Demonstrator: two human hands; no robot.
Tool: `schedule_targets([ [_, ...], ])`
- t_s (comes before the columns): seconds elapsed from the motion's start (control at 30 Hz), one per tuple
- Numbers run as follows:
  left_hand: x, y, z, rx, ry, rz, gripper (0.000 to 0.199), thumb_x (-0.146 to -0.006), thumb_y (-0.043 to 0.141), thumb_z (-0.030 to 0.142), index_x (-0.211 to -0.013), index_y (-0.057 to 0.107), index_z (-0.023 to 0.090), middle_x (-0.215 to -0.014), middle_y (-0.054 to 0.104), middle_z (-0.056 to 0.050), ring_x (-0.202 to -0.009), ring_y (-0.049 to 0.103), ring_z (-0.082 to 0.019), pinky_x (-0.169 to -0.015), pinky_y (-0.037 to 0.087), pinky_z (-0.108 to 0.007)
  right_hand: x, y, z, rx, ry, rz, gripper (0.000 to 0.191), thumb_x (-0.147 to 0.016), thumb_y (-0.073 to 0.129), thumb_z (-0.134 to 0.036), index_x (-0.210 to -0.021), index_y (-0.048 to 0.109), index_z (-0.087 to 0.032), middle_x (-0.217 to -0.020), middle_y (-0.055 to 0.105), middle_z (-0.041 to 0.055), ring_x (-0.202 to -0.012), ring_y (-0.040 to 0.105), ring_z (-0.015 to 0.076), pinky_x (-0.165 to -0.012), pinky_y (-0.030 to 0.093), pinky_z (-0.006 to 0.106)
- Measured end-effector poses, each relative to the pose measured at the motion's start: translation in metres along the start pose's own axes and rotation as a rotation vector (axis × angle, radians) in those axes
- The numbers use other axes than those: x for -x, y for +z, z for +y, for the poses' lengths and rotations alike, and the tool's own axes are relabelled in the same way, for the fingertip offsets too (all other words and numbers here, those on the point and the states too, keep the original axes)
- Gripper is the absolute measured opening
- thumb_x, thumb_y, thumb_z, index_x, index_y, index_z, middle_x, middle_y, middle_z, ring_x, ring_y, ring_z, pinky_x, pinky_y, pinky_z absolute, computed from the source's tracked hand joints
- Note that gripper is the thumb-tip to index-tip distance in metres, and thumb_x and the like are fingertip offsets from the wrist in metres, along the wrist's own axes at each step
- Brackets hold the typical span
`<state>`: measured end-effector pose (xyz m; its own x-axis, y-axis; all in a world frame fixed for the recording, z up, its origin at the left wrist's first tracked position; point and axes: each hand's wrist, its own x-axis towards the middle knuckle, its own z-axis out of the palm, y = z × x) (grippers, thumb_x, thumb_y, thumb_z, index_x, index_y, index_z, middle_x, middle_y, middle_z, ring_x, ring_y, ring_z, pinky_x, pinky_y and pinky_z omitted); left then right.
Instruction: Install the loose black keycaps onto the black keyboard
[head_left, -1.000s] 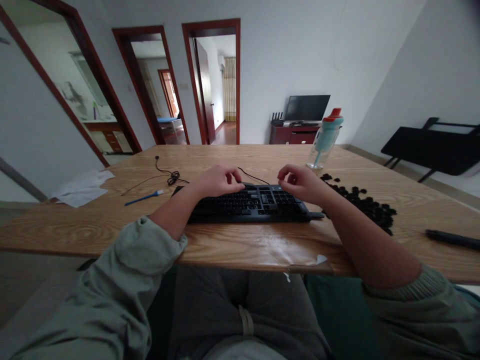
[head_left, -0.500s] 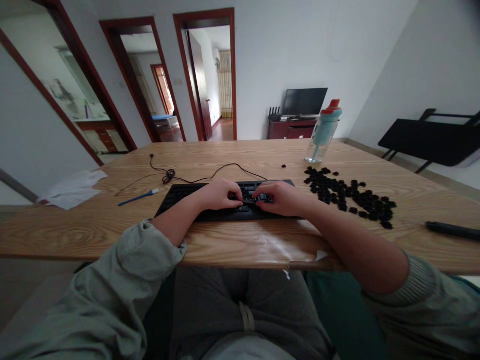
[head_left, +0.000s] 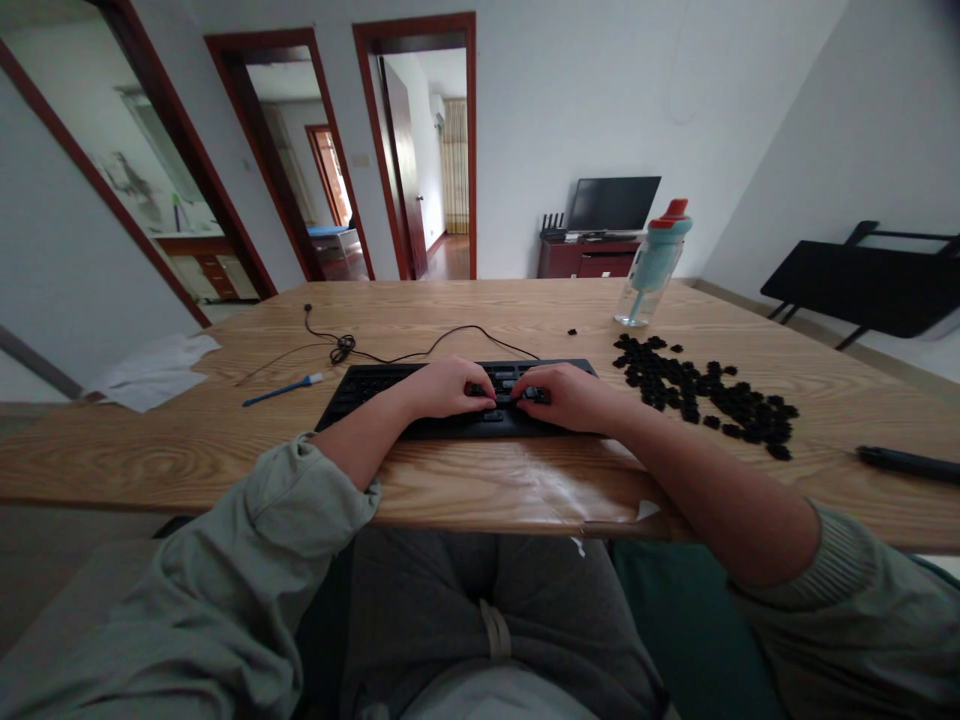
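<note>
Your left hand (head_left: 448, 388) and right hand (head_left: 566, 396) are both over the black keyboard (head_left: 504, 427), which lies flat near the front edge of the worktop (head_left: 262, 462). Each hand has its fingers curled toward the thumb; you cannot tell from here whether either pinches a key. The fingertips face each other, close but apart. To your right, small black pieces (head_left: 679, 383) lie in a spread heap, with a bottle (head_left: 651, 268) upright behind them. Beyond the keyboard runs its cable (head_left: 469, 327), bundled toward your left, near a blue brush (head_left: 281, 391).
</note>
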<state>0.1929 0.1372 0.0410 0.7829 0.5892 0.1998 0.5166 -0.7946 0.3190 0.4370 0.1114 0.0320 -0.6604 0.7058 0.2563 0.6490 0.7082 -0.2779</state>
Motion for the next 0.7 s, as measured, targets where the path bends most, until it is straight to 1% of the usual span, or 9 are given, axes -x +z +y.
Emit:
schedule_targets([
  [0.17, 0.0003, 0.0004, 0.0010, 0.000, 0.006, 0.016, 0.020, -0.086, 0.067, 0.027, -0.101, 0.076, 0.018, -0.095, 0.077, -0.006, -0.086, 0.069, -0.016, -0.079, 0.049, -0.025, 0.0001, 0.0014, 0.0019, -0.029, 0.034, 0.008, 0.025, -0.085, 0.060, -0.026, -0.105, 0.075, -0.024, -0.097, 0.075, 0.0038, -0.081, 0.066, 0.0185, -0.074, 0.047, 0.028],
  [0.3, 0.0001, 0.0003, 0.0008, -0.017, 0.036, -0.001, 0.019, -0.087, 0.066, 0.025, -0.100, 0.077, 0.017, -0.096, 0.076, -0.007, -0.088, 0.068, -0.016, -0.082, 0.050, -0.025, 0.0003, 0.0007, 0.0011, -0.032, 0.016, 0.000, 0.025, -0.085, 0.060, -0.025, -0.105, 0.075, -0.024, -0.097, 0.075, 0.0044, -0.082, 0.066, 0.0190, -0.074, 0.047, 0.029],
  [0.57, 0.0007, -0.0004, 0.0024, -0.018, 0.029, 0.006, 0.019, -0.088, 0.064, 0.026, -0.099, 0.077, 0.019, -0.095, 0.076, -0.006, -0.087, 0.068, -0.017, -0.082, 0.049, -0.027, 0.0018, -0.0020, -0.0022, -0.028, 0.021, 0.000, 0.026, -0.083, 0.060, -0.024, -0.105, 0.075, -0.025, -0.097, 0.075, 0.0033, -0.081, 0.067, 0.0180, -0.074, 0.048, 0.028],
  [0.7, 0.0003, 0.0006, 0.0000, 0.013, 0.066, -0.008, 0.017, -0.087, 0.067, 0.026, -0.098, 0.078, 0.019, -0.095, 0.076, -0.007, -0.088, 0.068, -0.017, -0.083, 0.049, -0.027, 0.0013, -0.0024, -0.0017, -0.040, -0.022, -0.012, 0.025, -0.083, 0.061, -0.023, -0.104, 0.076, -0.025, -0.097, 0.075, 0.0033, -0.082, 0.067, 0.0182, -0.076, 0.049, 0.028],
])
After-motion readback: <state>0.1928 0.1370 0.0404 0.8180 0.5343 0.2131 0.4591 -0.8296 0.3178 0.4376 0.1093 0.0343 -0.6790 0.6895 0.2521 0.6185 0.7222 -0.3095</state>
